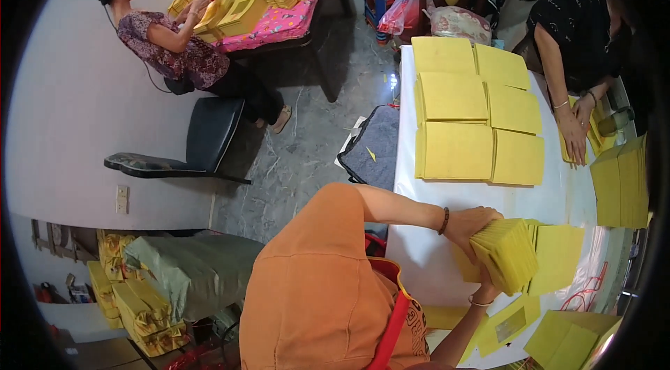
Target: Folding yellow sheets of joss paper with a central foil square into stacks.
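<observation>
Yellow stack (508,258): between both hands, over white table (443,194), just beside another yellow pile (560,257)
Left hand (470,225): at stack's upper-left corner, fingers bent around it
Right hand (486,289): at its lower-left edge, fingers mostly hidden, can't tell if spread or pinching

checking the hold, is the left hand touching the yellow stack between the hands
Touching: the head view shows the left hand against the yellow stack, fingers along its edge, no gap showing.

Workshop, covered tables (530,200), yellow paper stacks (511,258)
</observation>
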`<state>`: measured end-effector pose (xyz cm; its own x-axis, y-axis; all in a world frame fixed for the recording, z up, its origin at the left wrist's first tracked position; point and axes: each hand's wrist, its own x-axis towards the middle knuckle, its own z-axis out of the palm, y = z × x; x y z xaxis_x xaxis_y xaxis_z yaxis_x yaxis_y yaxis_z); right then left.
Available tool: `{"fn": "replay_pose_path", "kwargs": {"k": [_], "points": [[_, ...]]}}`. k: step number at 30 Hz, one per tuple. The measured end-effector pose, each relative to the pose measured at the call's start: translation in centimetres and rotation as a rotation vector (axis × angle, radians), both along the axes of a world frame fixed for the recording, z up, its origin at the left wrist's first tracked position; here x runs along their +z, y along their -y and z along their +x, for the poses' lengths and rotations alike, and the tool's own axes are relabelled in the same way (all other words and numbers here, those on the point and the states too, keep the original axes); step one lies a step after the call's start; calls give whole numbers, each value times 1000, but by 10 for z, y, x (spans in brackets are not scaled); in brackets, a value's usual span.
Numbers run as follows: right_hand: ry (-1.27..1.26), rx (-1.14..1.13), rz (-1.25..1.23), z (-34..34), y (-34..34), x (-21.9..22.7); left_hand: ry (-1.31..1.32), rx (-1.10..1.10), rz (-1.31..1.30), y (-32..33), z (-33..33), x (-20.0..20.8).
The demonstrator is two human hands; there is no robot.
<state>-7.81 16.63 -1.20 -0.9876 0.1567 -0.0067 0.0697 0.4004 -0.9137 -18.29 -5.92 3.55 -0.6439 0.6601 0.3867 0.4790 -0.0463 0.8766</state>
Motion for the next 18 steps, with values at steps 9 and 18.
{"fn": "replay_pose_path", "kwargs": {"k": [9,18], "points": [[-139,66,150,-3,-13,-46,146,-129,-65,13,9,-17],[-46,79,-56,17,6,49,312,-247,161,13,14,-5]]}}
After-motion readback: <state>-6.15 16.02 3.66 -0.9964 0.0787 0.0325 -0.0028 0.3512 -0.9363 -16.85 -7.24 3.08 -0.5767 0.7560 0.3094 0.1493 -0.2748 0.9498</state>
